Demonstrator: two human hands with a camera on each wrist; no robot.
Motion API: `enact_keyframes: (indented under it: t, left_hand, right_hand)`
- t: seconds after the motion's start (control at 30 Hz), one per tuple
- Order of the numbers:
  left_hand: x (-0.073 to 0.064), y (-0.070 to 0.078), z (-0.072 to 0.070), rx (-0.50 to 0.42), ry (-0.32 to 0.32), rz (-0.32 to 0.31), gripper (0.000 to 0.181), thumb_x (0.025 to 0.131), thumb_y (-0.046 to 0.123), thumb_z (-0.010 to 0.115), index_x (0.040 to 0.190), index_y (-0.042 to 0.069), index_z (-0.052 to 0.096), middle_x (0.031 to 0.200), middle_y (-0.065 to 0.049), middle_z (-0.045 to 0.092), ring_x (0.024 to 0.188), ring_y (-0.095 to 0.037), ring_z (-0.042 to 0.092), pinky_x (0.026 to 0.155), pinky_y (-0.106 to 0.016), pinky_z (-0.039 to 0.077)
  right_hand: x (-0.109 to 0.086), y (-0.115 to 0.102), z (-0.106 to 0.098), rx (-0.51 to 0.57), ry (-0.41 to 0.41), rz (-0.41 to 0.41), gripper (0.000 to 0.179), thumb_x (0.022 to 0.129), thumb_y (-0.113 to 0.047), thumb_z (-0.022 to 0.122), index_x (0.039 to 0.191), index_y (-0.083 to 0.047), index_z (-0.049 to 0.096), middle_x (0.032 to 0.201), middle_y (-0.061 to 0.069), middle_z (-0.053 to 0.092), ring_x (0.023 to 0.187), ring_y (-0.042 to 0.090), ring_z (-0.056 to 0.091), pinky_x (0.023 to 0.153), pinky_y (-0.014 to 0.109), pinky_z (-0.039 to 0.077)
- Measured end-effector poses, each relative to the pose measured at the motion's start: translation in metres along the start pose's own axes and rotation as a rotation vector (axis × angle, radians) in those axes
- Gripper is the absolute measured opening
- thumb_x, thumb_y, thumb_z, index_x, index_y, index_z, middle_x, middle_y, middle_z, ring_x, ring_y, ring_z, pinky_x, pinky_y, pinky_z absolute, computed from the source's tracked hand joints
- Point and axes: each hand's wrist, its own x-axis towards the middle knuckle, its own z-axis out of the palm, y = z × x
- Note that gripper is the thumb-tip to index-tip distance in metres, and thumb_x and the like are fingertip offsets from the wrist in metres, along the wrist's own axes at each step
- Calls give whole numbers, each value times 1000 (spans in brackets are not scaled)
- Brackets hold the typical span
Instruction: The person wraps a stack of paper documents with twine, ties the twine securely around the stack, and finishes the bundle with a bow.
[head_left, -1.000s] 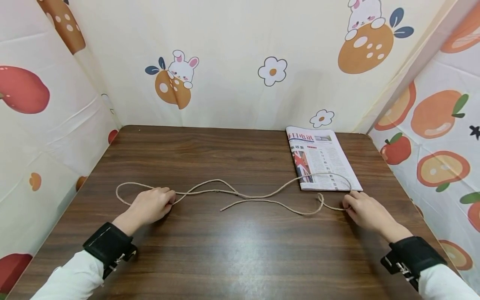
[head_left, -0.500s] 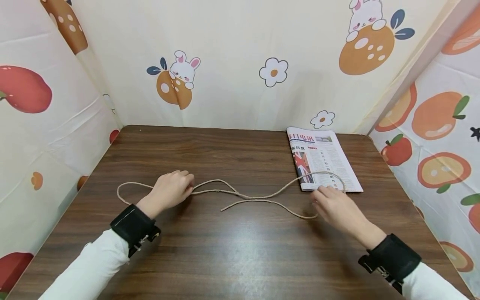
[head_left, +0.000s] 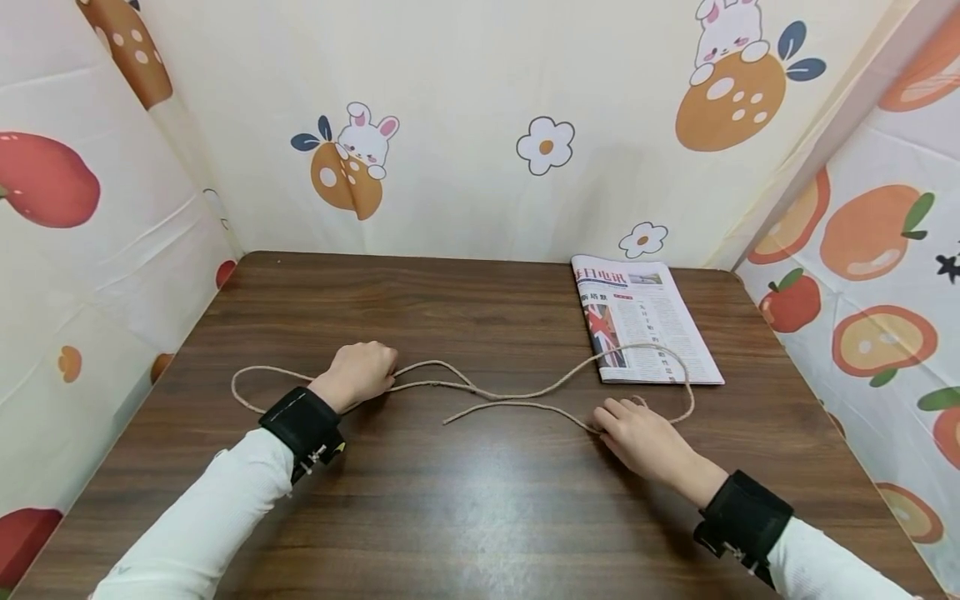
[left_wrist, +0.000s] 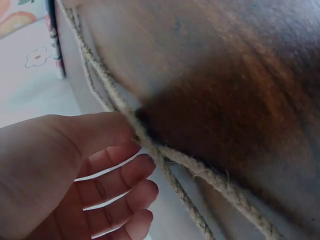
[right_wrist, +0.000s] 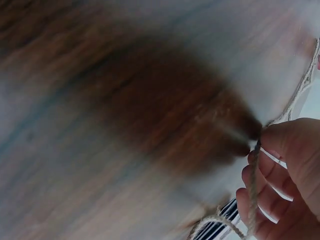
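A thin beige rope lies across the brown table in long loops, with one loose end near the middle. My left hand is over the left loop; in the left wrist view its thumb and index finger pinch the rope where two strands cross, the other fingers loosely bent. My right hand is at the lower right strand. In the right wrist view its thumb and index finger pinch the rope, which hangs past the other fingers. A small bend of rope shows just behind the right hand.
A folded newspaper lies at the back right of the table, with the right loop of rope over its front part. Printed cloth walls enclose the table at the back and on both sides.
My left hand has moved right along the rope. My right hand has left the rope's far right part, moved left and toward me, and now pinches the lower strand.
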Motion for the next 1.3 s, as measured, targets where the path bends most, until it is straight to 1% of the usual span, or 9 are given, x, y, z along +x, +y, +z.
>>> enact_keyframes:
  t: [0.1,0.23,0.47,0.6,0.8,0.93,1.1,1.2,1.3]
  left_hand:
    - [0,-1,-1,-4,5,-9,19,79,12,63,63,13,52,63,-3,55,58,-22,57,45,-38,42]
    - [-4,-9,-5,-23,28,-36,14,81,10,59,69,12,53,64,-2,54,57,-21,55,44,-38,41]
    - [-18,-35,-22,-51,72,-114,7,86,14,57,81,10,57,66,-2,55,54,-19,52,44,-34,39]
    - [-29,-49,-33,-115,118,-185,10,87,17,56,83,9,56,64,-3,55,51,-18,50,42,-32,35]
    - [-47,-68,-45,-181,245,-294,13,88,18,52,82,7,54,59,-6,52,45,-19,45,37,-31,30]
    - [-59,-81,-48,-207,275,-377,14,88,18,49,80,7,53,59,-8,52,46,-21,45,38,-32,30]
    - [-74,-94,-46,-230,229,-490,16,87,17,46,76,6,50,61,-9,51,49,-23,46,41,-34,32]
    - [-81,-100,-42,-249,158,-541,18,86,17,44,71,7,46,58,-7,45,49,-21,42,42,-33,29]
    - [-86,-104,-39,-263,56,-581,25,87,18,43,63,10,41,55,-2,36,49,-18,35,45,-32,26]
  right_hand:
    - [-5,4,0,6,1,15,26,68,-9,75,78,-13,51,75,-2,48,66,16,53,57,33,44]
    - [-14,8,-2,21,8,44,28,68,-8,75,76,-14,49,72,-6,43,63,11,47,55,28,40]
    - [-31,21,-5,12,6,98,28,69,-7,73,74,-15,46,71,-9,38,62,7,40,56,27,36]
    - [-39,31,-9,3,11,120,29,67,-5,73,72,-15,46,69,-9,37,61,8,38,57,29,35]
    - [-48,44,-14,-7,12,165,30,65,-3,72,70,-15,45,68,-9,37,59,9,39,56,30,34]
    - [-55,51,-16,-19,1,191,32,64,-3,74,70,-15,46,67,-8,39,59,10,40,53,30,34]
    - [-64,59,-20,-10,-43,261,31,66,-1,75,71,-15,48,67,-7,43,58,8,40,51,29,34]
    - [-69,65,-24,0,-73,299,30,67,0,73,73,-14,47,65,-7,43,56,8,39,50,27,34]
    - [-73,70,-26,0,-73,306,30,66,1,72,72,-13,46,64,-8,42,54,7,37,49,26,32]
